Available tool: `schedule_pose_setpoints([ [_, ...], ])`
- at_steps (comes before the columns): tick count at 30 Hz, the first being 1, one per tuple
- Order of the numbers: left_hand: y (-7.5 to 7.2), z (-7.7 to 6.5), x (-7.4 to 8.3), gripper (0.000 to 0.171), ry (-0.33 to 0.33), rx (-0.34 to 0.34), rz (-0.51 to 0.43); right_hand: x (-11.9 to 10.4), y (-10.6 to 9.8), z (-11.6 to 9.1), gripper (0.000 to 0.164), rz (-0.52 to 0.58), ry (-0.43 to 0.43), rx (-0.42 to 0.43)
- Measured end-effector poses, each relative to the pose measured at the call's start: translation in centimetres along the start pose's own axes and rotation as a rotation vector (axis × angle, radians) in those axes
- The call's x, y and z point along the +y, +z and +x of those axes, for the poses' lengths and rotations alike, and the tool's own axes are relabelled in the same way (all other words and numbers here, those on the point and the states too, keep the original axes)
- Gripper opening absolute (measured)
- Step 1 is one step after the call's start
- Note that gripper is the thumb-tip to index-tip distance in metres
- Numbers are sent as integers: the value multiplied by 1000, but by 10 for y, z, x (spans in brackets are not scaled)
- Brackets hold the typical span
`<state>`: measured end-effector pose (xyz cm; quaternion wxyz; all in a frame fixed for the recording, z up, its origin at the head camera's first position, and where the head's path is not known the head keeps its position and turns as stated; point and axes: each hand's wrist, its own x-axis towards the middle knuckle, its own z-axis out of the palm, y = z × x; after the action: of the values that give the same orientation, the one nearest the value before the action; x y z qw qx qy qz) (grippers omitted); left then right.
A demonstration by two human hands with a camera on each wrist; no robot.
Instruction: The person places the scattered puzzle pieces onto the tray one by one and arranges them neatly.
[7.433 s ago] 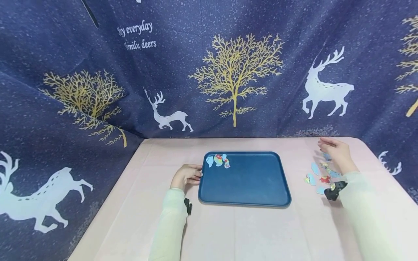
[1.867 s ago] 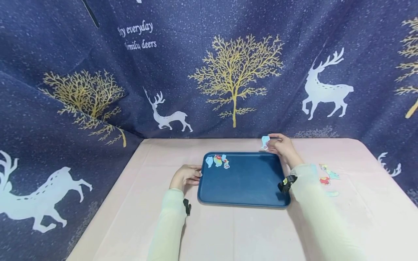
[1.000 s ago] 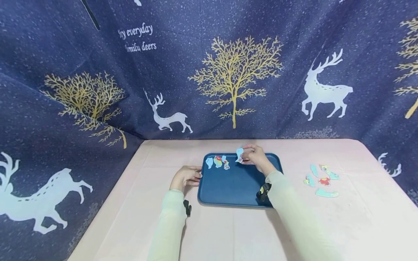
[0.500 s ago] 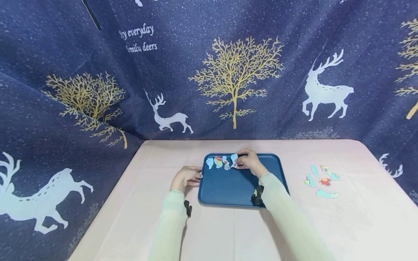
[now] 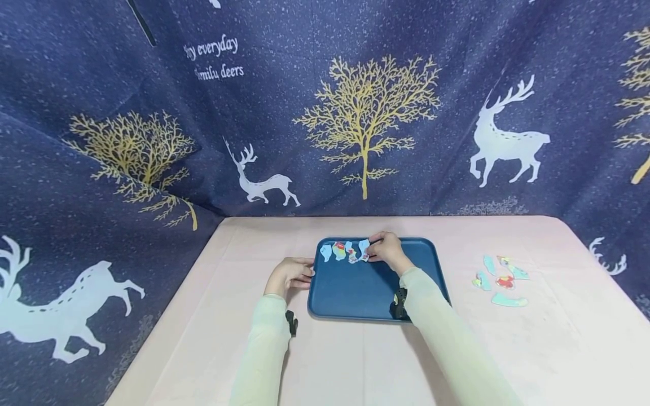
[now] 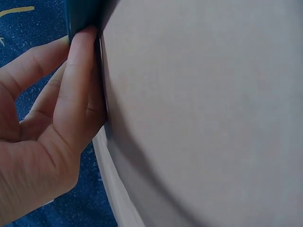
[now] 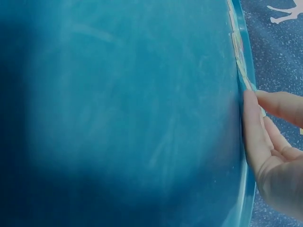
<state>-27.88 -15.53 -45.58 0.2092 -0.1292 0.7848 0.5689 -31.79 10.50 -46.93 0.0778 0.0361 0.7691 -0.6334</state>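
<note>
My right hand (image 5: 387, 251) is over the back of the dark blue tray (image 5: 350, 299), thumb and fingers pinching a light blue puzzle piece (image 5: 363, 249) at its right edge. To its left, three irregular pieces lie in a row: a light blue piece (image 5: 326, 252), a red and yellow piece (image 5: 339, 250) and a narrow blue and red piece (image 5: 351, 252). In the right wrist view the row shows edge-on by the rim, with the fingertips (image 7: 250, 101) at its end. My left hand (image 5: 291, 275) grips the tray's left rim; the left wrist view shows its fingers (image 6: 78, 71) on the edge.
Several more flat pieces lie on the pink tablecloth (image 5: 325, 361) right of the tray, among them a red piece (image 5: 505, 282) and a long light blue piece (image 5: 509, 300). Behind the table hangs a dark blue curtain (image 5: 274, 113) with deer and trees.
My right hand has picked up a light blue piece from the loose ones at right, carried it left over the tray and brought it to the row's end. My left hand keeps its place.
</note>
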Motion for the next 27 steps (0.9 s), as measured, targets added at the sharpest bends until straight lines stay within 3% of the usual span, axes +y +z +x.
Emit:
schedule_pose_setpoints([
  [7, 0, 0, 1, 47, -11, 9, 3, -5, 3, -1, 26, -70, 23, 49],
  [18, 0, -2, 2, 49, 1, 15, -27, -12, 7, -3, 12, -210, -23, 113],
  [27, 0, -2, 3, 49, -15, 5, -5, -11, 4, -2, 11, -184, 0, 66],
])
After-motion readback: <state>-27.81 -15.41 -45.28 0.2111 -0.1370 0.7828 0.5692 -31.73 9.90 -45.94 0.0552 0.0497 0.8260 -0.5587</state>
